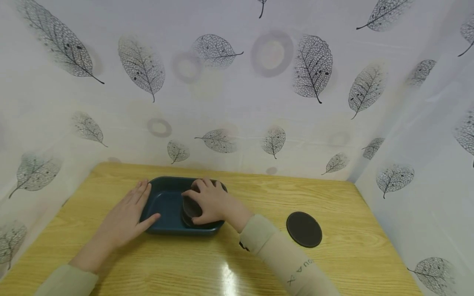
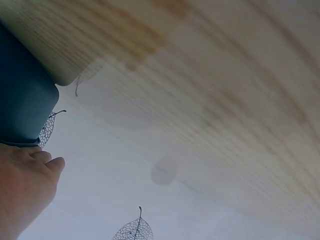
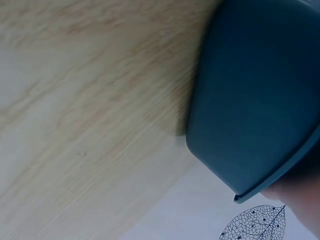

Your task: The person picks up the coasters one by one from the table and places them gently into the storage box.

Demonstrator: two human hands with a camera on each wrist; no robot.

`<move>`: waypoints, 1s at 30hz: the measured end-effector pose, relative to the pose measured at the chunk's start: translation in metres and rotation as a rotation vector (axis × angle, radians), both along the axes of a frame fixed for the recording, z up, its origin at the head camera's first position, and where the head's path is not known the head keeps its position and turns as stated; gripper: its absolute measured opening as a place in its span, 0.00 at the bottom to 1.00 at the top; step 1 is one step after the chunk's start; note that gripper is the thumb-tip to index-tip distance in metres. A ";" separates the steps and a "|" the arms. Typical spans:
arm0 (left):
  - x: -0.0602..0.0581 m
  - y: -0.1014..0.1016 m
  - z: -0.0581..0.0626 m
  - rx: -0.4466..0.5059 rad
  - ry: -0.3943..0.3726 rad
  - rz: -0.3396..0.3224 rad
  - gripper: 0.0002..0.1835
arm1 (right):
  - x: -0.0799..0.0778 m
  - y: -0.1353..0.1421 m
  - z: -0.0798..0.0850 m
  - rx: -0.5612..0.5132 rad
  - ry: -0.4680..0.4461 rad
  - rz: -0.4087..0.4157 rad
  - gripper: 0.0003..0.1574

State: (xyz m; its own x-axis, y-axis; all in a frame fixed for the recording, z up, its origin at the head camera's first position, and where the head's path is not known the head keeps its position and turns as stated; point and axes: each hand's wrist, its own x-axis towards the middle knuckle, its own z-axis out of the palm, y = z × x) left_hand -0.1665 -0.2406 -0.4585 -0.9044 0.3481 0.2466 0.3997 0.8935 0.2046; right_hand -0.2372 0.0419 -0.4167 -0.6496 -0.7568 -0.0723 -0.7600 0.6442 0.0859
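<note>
A dark blue rectangular tray point(image 1: 166, 205) with rounded corners and raised walls sits on the table, left of centre. My left hand point(image 1: 124, 218) lies along its left side, fingers straight against the wall and thumb reaching over the front rim. In the right part of the tray is a dark round object point(image 1: 190, 207). My right hand point(image 1: 211, 201) grips it from above, fingers spread round it and covering much of it; its exact kind cannot be told. Both wrist views show the outer wall of the tray point(image 2: 25, 95) close up, with fingers at the rim.
A flat dark disc point(image 1: 304, 229), like a coaster, lies on the wood-grain table point(image 1: 259, 255) to the right of the tray. White sheeting point(image 1: 237, 94) printed with leaves stands behind the table and along both sides.
</note>
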 end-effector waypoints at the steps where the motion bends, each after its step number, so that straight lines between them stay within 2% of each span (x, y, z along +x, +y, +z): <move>1: 0.000 0.000 0.000 0.000 0.001 0.001 0.52 | 0.000 0.000 -0.001 0.003 0.001 0.001 0.48; 14: -0.001 0.001 0.002 -0.016 -0.002 0.003 0.52 | 0.005 0.003 -0.002 0.036 0.050 0.020 0.47; 20: -0.001 0.001 0.003 -0.009 -0.014 0.003 0.53 | 0.007 0.008 0.001 0.039 0.080 0.012 0.47; 30: -0.001 0.000 0.002 -0.004 -0.005 0.001 0.52 | 0.012 0.028 0.014 0.034 0.069 0.014 0.46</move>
State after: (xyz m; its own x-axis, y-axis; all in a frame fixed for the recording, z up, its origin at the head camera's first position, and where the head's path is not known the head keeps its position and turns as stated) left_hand -0.1671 -0.2404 -0.4568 -0.9062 0.3478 0.2407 0.3974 0.8949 0.2032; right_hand -0.2253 0.0701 -0.4030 -0.6435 -0.7635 -0.0538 -0.7603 0.6296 0.1597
